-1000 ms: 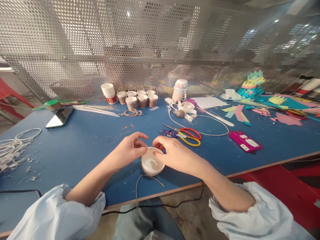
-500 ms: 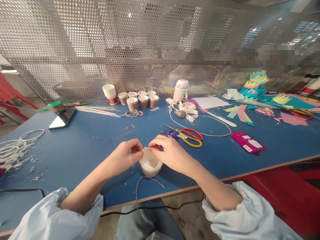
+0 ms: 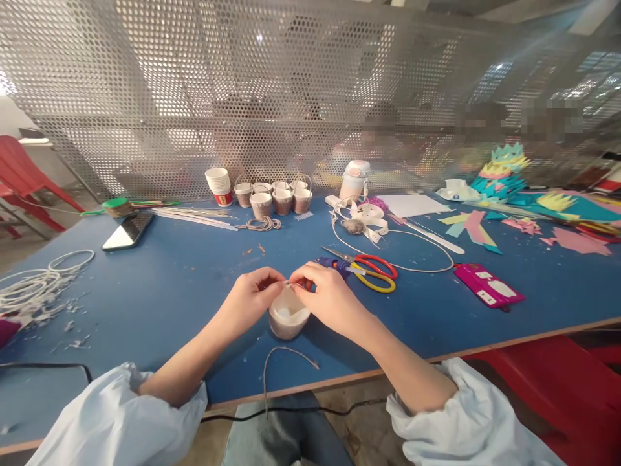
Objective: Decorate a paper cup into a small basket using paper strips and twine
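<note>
A paper cup wrapped in brownish cord is close to the table's front edge, its white inside facing up toward me. My left hand pinches at its far rim from the left. From the right, my right hand pinches at the same spot, and the fingertips of both hands nearly meet. Any small piece between the fingertips is too hidden to make out. A loose length of thin cord lies in front of the cup and hangs over the edge.
Scissors and a blue glue gun lie just beyond my right hand. Behind stand several wrapped cups, a stack of paper cups and a bottle. A phone and cord coils lie left, a magenta case right.
My fingertips have drawn closer together at the cup's far rim. The cup has shifted slightly away from the loose cord. The whole view has moved a little.
</note>
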Available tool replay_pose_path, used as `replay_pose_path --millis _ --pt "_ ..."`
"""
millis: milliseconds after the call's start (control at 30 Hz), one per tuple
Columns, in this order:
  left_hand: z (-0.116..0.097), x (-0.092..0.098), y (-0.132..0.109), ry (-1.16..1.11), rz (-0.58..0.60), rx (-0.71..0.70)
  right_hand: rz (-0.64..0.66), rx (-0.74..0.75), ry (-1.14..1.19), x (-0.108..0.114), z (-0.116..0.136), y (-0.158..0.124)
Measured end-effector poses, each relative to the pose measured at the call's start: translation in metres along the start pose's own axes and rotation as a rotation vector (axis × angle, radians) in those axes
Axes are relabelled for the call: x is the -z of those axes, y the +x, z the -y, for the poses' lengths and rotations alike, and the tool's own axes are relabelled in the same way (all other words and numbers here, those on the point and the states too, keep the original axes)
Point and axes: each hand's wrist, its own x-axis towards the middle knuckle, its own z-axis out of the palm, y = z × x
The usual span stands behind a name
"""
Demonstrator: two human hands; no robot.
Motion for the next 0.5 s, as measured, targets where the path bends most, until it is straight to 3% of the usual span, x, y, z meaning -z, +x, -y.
replay_pose_path --millis 367,500 --pt "-0.003 0.0 -0.003 -0.036 0.023 0.02 -0.012 -0.073 0.002 0.001 0.002 0.002" --pt "-0.005 0.003 -0.005 -0.037 0.038 -0.004 -0.159 -0.033 0.13 0.015 0.008 -0.019"
